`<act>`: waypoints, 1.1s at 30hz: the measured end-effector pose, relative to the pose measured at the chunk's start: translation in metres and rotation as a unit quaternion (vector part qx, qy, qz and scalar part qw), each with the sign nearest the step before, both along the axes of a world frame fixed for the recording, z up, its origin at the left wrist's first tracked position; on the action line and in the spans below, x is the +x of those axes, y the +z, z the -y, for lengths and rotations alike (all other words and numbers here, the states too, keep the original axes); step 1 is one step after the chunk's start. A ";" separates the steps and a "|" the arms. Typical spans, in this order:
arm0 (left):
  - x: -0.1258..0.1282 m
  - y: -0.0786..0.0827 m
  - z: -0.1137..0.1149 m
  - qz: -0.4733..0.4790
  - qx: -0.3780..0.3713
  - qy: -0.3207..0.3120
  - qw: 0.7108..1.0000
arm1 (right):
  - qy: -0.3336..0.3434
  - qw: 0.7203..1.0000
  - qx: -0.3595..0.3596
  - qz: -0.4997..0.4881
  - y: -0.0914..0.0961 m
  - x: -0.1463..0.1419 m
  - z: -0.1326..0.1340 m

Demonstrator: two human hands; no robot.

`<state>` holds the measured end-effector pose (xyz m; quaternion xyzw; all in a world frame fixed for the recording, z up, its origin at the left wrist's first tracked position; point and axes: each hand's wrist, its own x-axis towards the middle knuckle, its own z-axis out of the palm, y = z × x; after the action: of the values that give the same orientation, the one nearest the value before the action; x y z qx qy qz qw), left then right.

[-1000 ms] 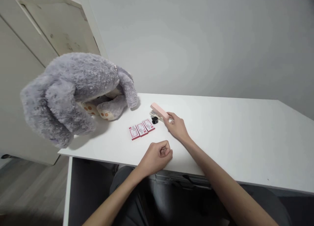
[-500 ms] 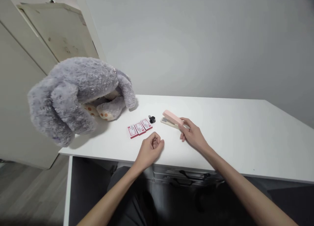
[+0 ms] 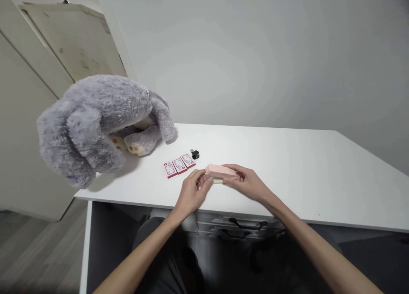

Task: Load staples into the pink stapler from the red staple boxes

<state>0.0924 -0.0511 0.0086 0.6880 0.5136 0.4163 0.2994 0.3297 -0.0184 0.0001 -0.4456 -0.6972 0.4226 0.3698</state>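
A pink stapler (image 3: pixel 220 171) with a cream base is between my two hands, just above or on the white desk. My right hand (image 3: pixel 247 182) is closed around its rear end. At the front end, my left hand (image 3: pixel 193 190) has its thumb and fingers pinched on the stapler's tip; whether it also holds something small there I cannot tell. Beyond my left hand lie three small red-and-white boxes (image 3: pixel 179 165) in a slanting row. A small black object (image 3: pixel 195 154) with a short pale tab lies at their far right corner.
A large grey plush toy (image 3: pixel 108 110) slumps over the left end of the white desk (image 3: pixel 287 170). Behind the desk rises a pale wall (image 3: pixel 243 55). Under the front edge are drawers with black handles (image 3: pixel 247 223).
My right hand has brought the stapler nearer and turned it more level, its top lowered towards the base. My left hand has opened from a loose curl and taken the front end.
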 end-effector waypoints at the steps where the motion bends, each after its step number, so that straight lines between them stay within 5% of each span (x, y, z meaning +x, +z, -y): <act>1: 0.000 0.001 0.001 -0.002 -0.005 0.001 1.000 | 0.007 1.000 0.004 -0.004 -0.001 -0.002 0.000; 9: 0.002 0.005 0.003 -0.006 -0.041 -0.006 0.999 | 0.024 0.999 0.032 0.014 -0.004 0.000 0.004; 33: 0.014 0.005 0.004 -0.089 -0.064 0.009 0.994 | 0.080 0.996 -0.031 -0.034 -0.002 0.011 -0.001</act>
<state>0.1065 -0.0548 0.0134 0.6972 0.5699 0.3221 0.2921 0.3411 -0.0174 -0.0018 -0.3855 -0.7042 0.4869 0.3441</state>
